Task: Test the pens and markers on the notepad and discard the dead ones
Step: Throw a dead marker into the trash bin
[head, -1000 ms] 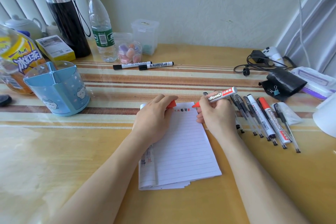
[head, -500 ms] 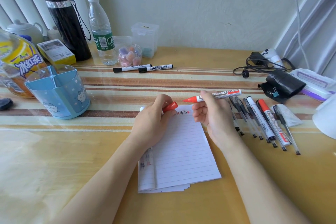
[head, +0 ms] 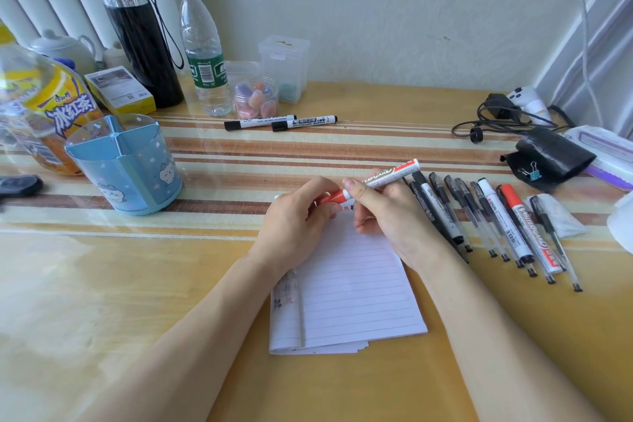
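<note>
Between the two grips, over the notepad's point(head: 349, 284) top edge, the marker point(head: 390, 173) slants, tip low toward the left hand point(head: 294, 219), tail high past the right hand point(head: 390, 219); the right grip is curled round its barrel, the left pinches the cap point(head: 330, 198) at the tip. Seating the cap likely needs a push along that axis.

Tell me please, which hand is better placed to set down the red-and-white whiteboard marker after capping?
Probably the right hand: its grip holds the red-and-white whiteboard marker mid-barrel; the left hand pinches its red cap.
</note>
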